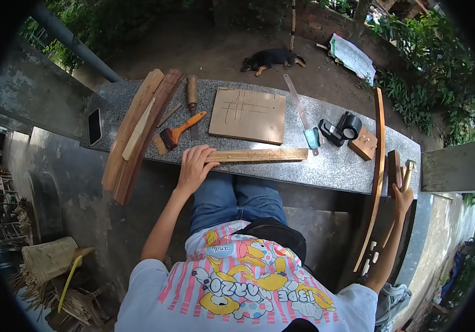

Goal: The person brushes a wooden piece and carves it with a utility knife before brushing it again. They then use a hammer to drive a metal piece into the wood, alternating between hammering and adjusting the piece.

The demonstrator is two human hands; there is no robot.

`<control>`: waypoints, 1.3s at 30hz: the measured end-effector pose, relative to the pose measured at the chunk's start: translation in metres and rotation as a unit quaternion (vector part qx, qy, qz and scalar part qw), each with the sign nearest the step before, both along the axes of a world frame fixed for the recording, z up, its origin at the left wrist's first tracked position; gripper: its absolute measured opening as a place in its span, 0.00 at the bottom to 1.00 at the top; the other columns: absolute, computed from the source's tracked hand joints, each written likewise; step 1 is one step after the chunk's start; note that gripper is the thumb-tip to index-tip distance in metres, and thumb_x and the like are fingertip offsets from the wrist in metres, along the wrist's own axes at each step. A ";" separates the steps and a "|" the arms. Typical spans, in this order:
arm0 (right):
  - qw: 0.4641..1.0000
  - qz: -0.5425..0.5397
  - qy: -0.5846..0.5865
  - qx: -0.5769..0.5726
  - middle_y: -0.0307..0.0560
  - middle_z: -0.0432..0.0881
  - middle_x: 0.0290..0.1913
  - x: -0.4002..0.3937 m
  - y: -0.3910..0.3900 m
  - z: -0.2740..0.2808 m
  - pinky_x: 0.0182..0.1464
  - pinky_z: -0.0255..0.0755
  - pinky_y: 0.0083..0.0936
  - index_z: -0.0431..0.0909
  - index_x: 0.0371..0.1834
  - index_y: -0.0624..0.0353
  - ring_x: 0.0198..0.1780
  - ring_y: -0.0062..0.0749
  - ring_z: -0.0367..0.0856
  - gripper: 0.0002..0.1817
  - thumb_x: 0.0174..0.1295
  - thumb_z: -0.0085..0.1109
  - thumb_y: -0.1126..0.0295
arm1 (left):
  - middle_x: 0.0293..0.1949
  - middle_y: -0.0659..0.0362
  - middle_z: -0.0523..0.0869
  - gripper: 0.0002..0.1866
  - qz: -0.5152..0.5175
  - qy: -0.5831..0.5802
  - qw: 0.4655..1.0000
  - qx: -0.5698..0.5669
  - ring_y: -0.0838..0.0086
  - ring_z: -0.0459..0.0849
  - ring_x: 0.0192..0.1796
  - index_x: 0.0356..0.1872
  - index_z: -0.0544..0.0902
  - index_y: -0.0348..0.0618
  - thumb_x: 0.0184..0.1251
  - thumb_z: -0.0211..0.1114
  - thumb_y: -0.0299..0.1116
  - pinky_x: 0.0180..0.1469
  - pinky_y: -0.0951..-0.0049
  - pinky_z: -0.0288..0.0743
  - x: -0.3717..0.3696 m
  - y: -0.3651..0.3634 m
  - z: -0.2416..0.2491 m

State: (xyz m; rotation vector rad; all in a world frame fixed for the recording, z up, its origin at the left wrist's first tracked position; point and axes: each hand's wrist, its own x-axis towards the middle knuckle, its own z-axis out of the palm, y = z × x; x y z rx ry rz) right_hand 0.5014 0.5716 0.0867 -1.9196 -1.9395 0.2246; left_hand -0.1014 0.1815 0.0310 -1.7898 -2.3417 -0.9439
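A light wooden strip with pencilled lines lies along the front edge of the stone table. My left hand is closed around its left end. At the table's right end, my right hand grips a hammer by its handle, head upward. A dark wooden block stands just left of that hand. Behind the strip is a wooden board with pencil lines. An orange-handled brush and a chisel lie left of the board.
Long wooden pieces overhang the table's left front edge, near a phone. A metal ruler, a black device, a small wooden block and a long curved strip lie to the right. A dog lies beyond.
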 end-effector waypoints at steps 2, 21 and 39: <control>0.997 0.047 0.038 0.052 0.44 0.83 0.29 -0.006 -0.036 0.032 0.36 0.73 0.25 0.81 0.39 0.66 0.32 0.21 0.79 0.16 0.52 0.75 0.68 | 0.50 0.56 0.79 0.22 0.008 0.012 1.000 0.004 0.61 0.76 0.56 0.52 0.80 0.43 0.59 0.71 0.40 0.58 0.60 0.65 -0.008 -0.015 0.003; 0.882 0.437 0.011 -0.176 0.58 0.83 0.28 -0.321 -0.219 0.049 0.37 0.76 0.39 0.81 0.35 0.62 0.32 0.55 0.84 0.21 0.44 0.77 0.61 | 0.52 0.56 0.78 0.19 0.285 -0.079 0.947 0.127 0.57 0.75 0.55 0.54 0.80 0.43 0.65 0.69 0.38 0.58 0.58 0.66 -0.009 -0.098 0.020; 0.873 0.463 0.073 -0.137 0.49 0.80 0.22 -0.359 -0.201 0.033 0.31 0.73 0.24 0.83 0.34 0.65 0.24 0.22 0.78 0.14 0.52 0.75 0.68 | 0.51 0.60 0.80 0.21 0.257 -0.106 0.959 0.060 0.62 0.76 0.56 0.53 0.81 0.46 0.61 0.71 0.41 0.58 0.61 0.65 0.032 -0.087 0.022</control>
